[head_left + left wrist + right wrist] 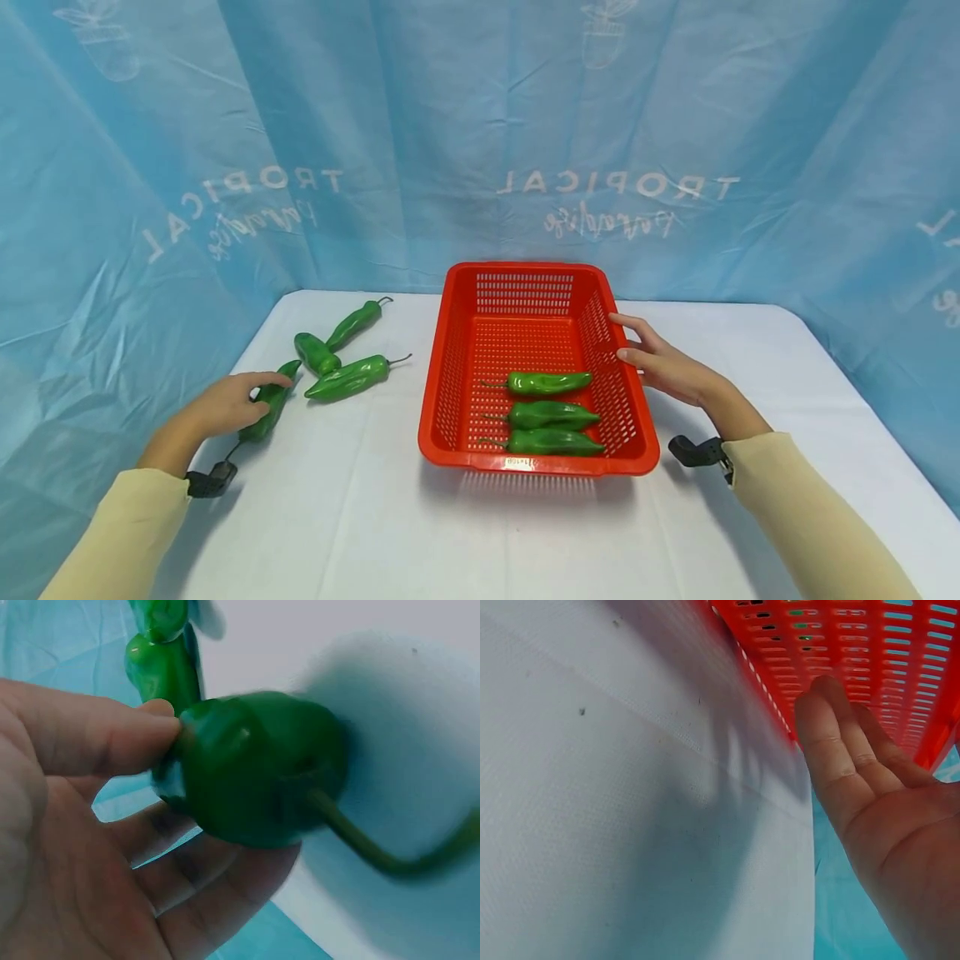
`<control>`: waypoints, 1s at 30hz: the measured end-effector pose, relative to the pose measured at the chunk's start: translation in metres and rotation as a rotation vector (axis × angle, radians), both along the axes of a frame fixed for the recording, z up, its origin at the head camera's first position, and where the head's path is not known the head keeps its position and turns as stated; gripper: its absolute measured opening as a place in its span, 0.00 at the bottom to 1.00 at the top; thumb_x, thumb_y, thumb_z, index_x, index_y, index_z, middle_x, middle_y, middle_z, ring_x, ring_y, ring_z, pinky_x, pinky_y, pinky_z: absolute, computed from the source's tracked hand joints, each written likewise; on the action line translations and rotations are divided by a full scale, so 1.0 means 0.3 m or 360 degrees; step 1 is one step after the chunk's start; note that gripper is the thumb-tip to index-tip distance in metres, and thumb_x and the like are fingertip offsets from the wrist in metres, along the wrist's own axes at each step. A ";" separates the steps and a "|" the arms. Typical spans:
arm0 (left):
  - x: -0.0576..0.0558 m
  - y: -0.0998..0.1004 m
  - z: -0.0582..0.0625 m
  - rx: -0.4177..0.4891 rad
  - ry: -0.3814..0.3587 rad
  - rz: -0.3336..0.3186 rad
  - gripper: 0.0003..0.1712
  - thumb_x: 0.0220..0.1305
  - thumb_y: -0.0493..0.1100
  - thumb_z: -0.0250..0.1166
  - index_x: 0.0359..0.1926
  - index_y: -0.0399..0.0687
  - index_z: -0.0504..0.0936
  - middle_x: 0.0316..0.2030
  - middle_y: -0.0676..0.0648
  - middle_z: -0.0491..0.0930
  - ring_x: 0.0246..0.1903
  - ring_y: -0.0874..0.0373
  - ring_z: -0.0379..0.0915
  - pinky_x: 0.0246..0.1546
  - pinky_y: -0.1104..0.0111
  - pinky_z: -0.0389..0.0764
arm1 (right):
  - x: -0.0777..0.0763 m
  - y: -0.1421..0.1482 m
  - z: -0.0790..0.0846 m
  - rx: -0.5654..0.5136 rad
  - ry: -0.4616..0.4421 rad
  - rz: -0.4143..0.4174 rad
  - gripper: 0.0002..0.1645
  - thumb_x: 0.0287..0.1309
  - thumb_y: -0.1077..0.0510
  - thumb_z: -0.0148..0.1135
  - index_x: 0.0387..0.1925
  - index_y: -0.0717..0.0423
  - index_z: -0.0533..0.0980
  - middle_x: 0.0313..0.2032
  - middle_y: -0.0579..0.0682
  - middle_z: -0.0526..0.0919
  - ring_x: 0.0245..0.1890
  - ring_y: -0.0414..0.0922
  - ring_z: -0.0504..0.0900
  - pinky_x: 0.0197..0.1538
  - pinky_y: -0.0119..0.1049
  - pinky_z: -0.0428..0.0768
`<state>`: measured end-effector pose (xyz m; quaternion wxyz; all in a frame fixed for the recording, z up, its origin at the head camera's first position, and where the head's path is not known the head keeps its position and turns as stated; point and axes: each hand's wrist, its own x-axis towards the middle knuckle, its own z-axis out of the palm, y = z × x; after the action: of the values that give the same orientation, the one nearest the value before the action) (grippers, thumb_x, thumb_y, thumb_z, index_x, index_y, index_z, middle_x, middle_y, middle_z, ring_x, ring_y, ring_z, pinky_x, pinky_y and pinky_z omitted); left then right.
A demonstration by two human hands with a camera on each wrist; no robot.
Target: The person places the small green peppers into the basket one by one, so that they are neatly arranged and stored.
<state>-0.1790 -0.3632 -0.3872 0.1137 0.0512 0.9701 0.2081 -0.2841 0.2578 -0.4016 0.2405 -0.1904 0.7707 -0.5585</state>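
A long green chili pepper (267, 414) is pinched between the thumb and fingers of my left hand (222, 404) at the table's left side. Up close in the left wrist view, the pepper (262, 769) points its curved stem toward the camera. My right hand (667, 361) rests against the right side of a red plastic basket (429, 392), fingertips at its rim and wall. From the right wrist camera, the fingers (829, 739) lie fairly straight along the slotted wall. Inside the basket, three green peppers (551, 414) lie in a row, stems to the left.
Three more green peppers lie close to my left hand: one with its stem toward the basket (348, 379), a shorter one (317, 354), and one farther back (356, 323). The white table (375, 517) is backed by a blue printed curtain (450, 125).
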 end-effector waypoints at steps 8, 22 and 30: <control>0.018 -0.016 -0.016 0.0002 0.0097 -0.0026 0.26 0.63 0.39 0.65 0.62 0.39 0.75 0.61 0.23 0.69 0.44 0.35 0.76 0.33 0.55 0.77 | 0.003 -0.005 -0.003 0.0001 -0.0014 0.0013 0.42 0.73 0.52 0.50 0.77 0.37 0.39 0.73 0.67 0.54 0.58 0.40 0.75 0.60 0.57 0.79; 0.020 0.100 0.130 0.0238 0.0327 -0.0107 0.32 0.69 0.45 0.63 0.71 0.49 0.66 0.69 0.31 0.65 0.52 0.33 0.77 0.31 0.62 0.77 | 0.006 -0.004 0.008 0.0016 -0.0016 -0.0026 0.43 0.72 0.52 0.50 0.78 0.37 0.39 0.73 0.66 0.53 0.58 0.43 0.74 0.60 0.57 0.79; 0.029 0.258 0.211 0.0382 0.0372 -0.0368 0.30 0.67 0.41 0.65 0.68 0.52 0.70 0.60 0.38 0.76 0.45 0.47 0.79 0.34 0.66 0.80 | 0.010 -0.003 0.015 0.0007 -0.0022 -0.0016 0.42 0.73 0.52 0.49 0.78 0.37 0.39 0.73 0.66 0.53 0.56 0.38 0.76 0.59 0.54 0.80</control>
<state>-0.1704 -0.2859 -0.3239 0.0165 0.1992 0.9326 0.3005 -0.2812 0.2568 -0.3972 0.2434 -0.1820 0.7711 -0.5595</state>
